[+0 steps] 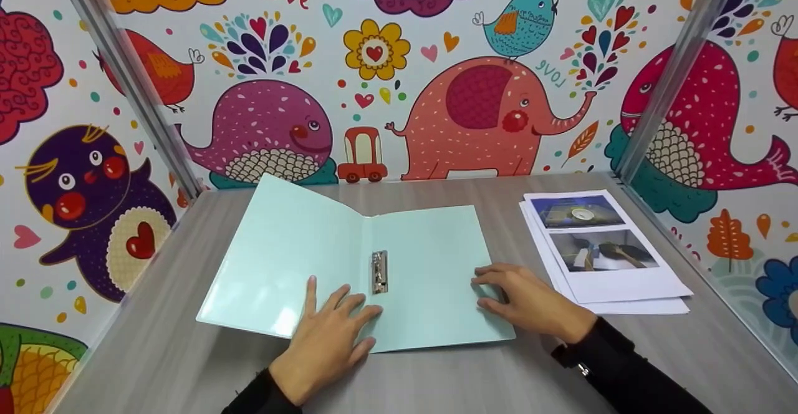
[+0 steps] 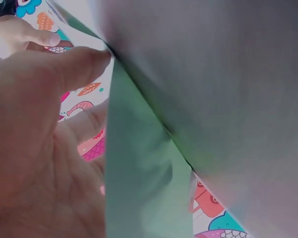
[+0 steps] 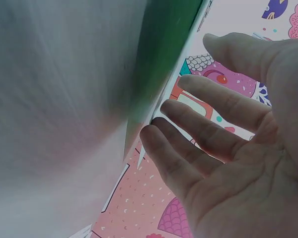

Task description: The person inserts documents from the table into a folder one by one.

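Note:
A pale mint-green folder (image 1: 430,239) lies spread open on the table, its left cover tilted up off the tabletop. Beside the fold, on the right half, sits a metal clip (image 1: 379,272). My left hand (image 1: 330,333), fingers spread, rests at the lower edge by the fold; the left wrist view shows the thumb by the folder's edge. At the right edge my right hand (image 1: 530,298) touches the folder with loosely bent fingers. In the right wrist view those fingers (image 3: 176,158) lie apart, with nothing held between them.
To the right of the folder, a small stack of white sheets (image 1: 623,283) with two printed photos on top lies on the grey wood-look table (image 1: 449,383). Walls with cartoon animals (image 1: 480,121) enclose the back and sides, with metal posts (image 1: 661,90) at the corners.

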Demonstrator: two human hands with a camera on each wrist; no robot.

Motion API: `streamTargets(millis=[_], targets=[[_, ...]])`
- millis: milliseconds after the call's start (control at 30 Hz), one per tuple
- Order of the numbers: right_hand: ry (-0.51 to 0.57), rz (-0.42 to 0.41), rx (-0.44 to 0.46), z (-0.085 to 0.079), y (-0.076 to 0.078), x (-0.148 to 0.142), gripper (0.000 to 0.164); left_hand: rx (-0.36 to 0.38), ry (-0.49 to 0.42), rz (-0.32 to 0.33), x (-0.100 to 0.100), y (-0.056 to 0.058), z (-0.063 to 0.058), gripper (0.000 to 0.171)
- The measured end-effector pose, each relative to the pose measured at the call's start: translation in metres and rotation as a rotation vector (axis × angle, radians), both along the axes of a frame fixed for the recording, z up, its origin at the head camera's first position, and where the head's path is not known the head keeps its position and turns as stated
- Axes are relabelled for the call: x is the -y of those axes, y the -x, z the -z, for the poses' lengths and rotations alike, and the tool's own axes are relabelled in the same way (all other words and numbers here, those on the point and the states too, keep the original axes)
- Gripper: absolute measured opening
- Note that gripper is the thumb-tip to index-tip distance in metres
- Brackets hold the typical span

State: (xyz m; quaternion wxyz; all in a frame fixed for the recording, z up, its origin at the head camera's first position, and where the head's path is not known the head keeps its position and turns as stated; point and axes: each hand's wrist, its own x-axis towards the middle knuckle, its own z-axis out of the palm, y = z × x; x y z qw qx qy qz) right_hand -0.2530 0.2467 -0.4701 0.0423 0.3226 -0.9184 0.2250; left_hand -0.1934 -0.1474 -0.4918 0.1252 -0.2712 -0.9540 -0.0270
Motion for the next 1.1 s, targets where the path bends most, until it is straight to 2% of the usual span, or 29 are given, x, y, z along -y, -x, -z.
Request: streamTargets(millis=[233,333,500,633,800,933,1100], targets=[[0.017,0.007,-0.049,-0.003,0.005,-0.006,0.030,0.073,0.008,-0.031,-0.005,-0.003,-0.011,0.043],[0.033,0.040,-0.084,-0.006,0.010,-0.014,0.031,0.071,0.002,-0.028,-0.005,-0.002,-0.009,0.043],[0.065,0.189,-0.084,-0.014,0.019,-0.036,0.031,0.087,0.006,-0.028,-0.006,-0.003,-0.010,0.043],[0.070,0.325,-0.034,-0.021,0.027,-0.062,0.035,0.107,0.020,-0.033,-0.007,-0.003,-0.014,0.043],[0.054,0.461,0.041,-0.024,0.040,-0.096,0.043,0.090,0.029,-0.034,-0.007,-0.002,-0.013,0.043],[0.056,0.535,0.036,-0.021,0.047,-0.122,0.044,0.055,0.024,-0.024,-0.007,-0.002,-0.011,0.042],[0.049,0.619,0.038,-0.015,0.050,-0.151,0.049,0.058,0.034,-0.026,-0.007,-0.003,-0.011,0.042]])
